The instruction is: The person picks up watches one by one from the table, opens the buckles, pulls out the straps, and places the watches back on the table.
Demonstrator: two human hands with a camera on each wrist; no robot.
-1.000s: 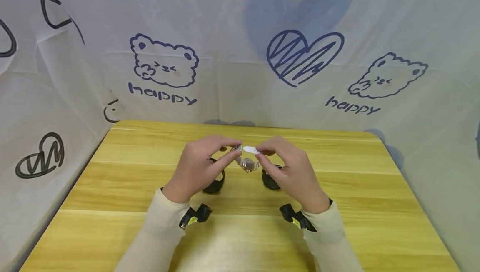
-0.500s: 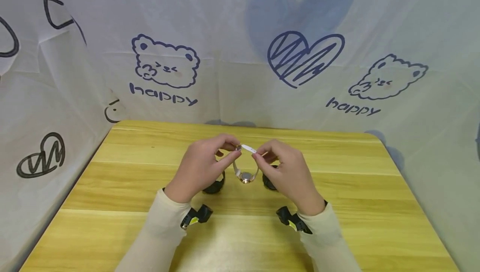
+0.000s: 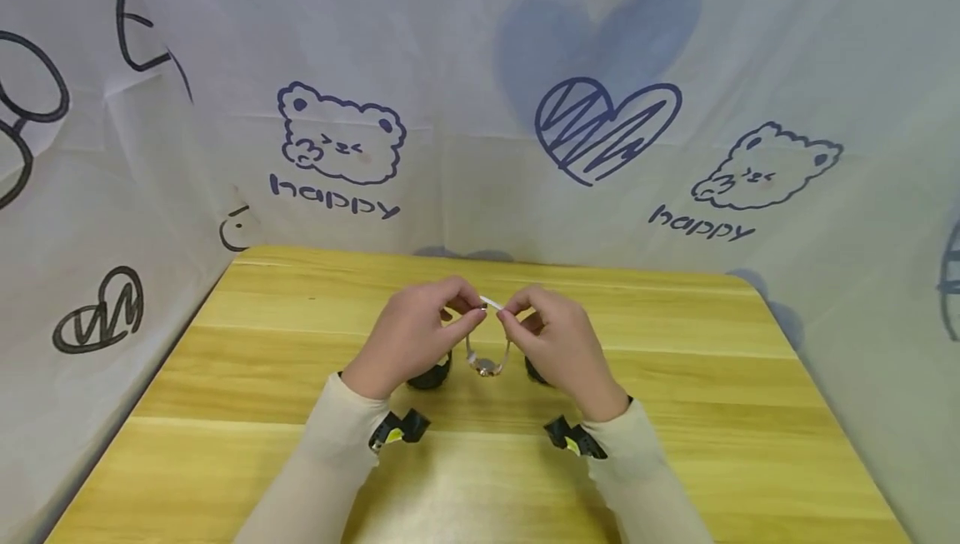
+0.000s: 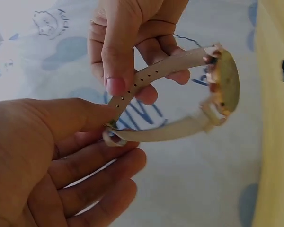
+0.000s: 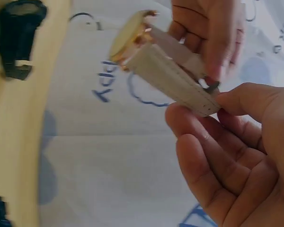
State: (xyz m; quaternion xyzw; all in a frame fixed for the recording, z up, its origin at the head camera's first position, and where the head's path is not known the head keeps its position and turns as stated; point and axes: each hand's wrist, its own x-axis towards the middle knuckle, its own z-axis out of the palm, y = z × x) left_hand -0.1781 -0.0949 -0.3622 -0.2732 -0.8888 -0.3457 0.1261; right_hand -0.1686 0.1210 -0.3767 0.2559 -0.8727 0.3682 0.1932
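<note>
A wristwatch [image 3: 486, 367] with a pale strap and a rose-gold case hangs between both hands over the table, its strap bent into a loop. My left hand [image 3: 416, 334] pinches the buckle end of the strap; the metal buckle [image 4: 112, 138] shows by the thumb in the left wrist view. With thumb and fingers, my right hand [image 3: 558, 346] grips the other strap half [image 4: 180, 62], which has a row of holes. The tip of that half meets the buckle at the left fingertips. Whether it passes through the buckle is hidden by the fingers.
Two black looped things stand on the wooden table [image 3: 480, 477], one black watch-like loop [image 3: 430, 376] beyond the left hand and a second black loop [image 3: 536, 371] partly behind the right. A white cloth [image 3: 465, 152] with drawings hangs behind the table.
The hands have come closer together, and the holed strap end has moved left to the buckle. The watch case hangs lower than a second ago. The head view has shifted slightly.
</note>
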